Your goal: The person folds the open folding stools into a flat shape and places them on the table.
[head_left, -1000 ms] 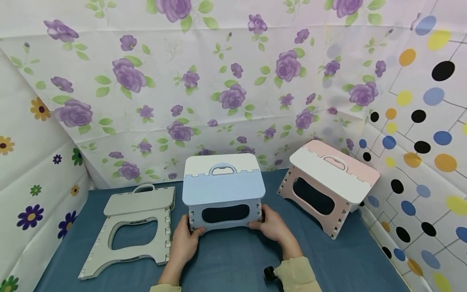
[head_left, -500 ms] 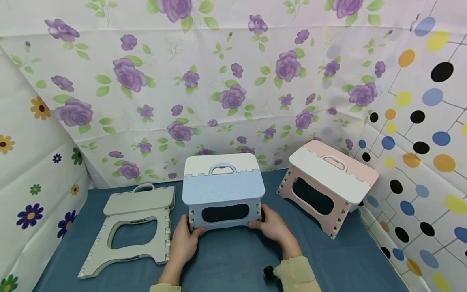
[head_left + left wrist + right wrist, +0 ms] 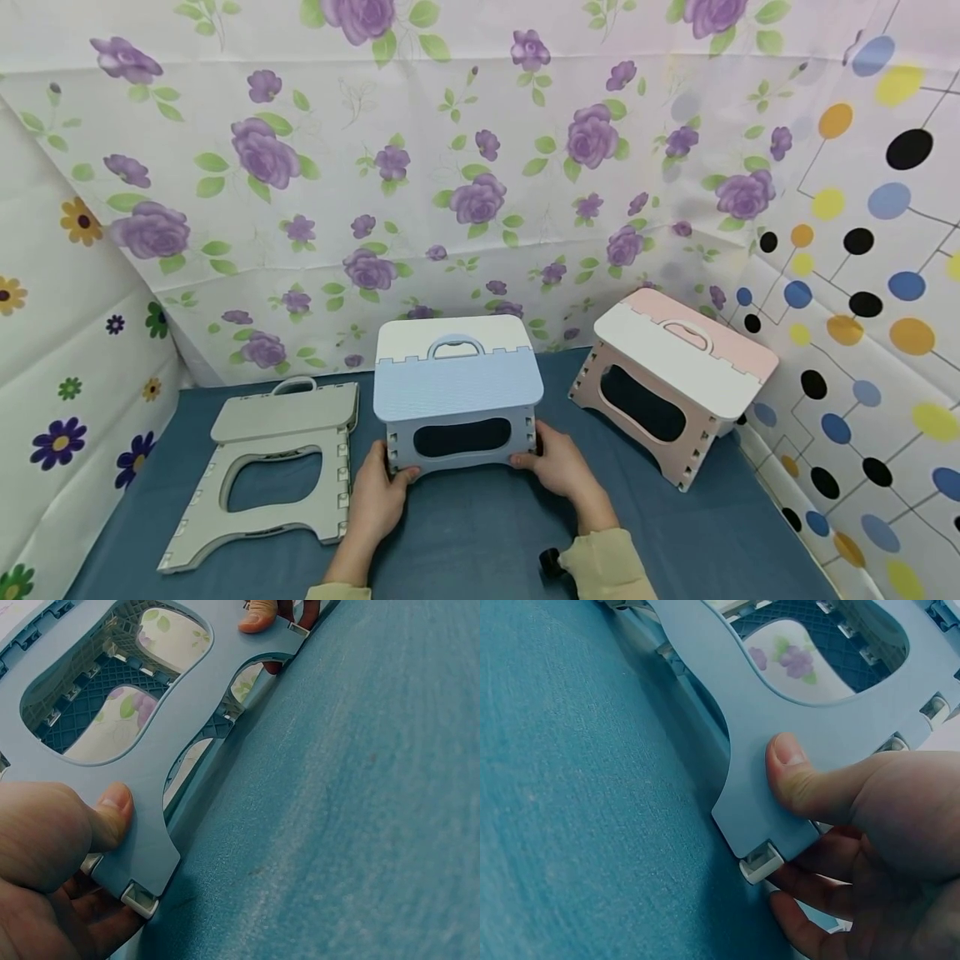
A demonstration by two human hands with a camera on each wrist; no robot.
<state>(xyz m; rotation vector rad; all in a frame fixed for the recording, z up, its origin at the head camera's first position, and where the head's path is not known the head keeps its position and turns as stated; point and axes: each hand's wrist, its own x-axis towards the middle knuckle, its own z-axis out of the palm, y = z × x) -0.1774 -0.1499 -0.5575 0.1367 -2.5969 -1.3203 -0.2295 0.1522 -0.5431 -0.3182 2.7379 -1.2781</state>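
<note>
A blue and white folding step stool stands unfolded in the middle of the head view, its arched handle on top. My left hand grips its near left leg, thumb on the front panel and fingers round the side. On the near right leg my right hand holds in the same way. Both wrist views show the thumbs pressed flat on the blue panel with the fingers behind the leg's edge. The stool's feet are at the cloth; whether all touch it I cannot tell.
A grey-green folding stool lies flattened on the blue cloth at the left. At the right stands an unfolded pink and white stool, turned at an angle. Flowered sheets hang behind and at the sides.
</note>
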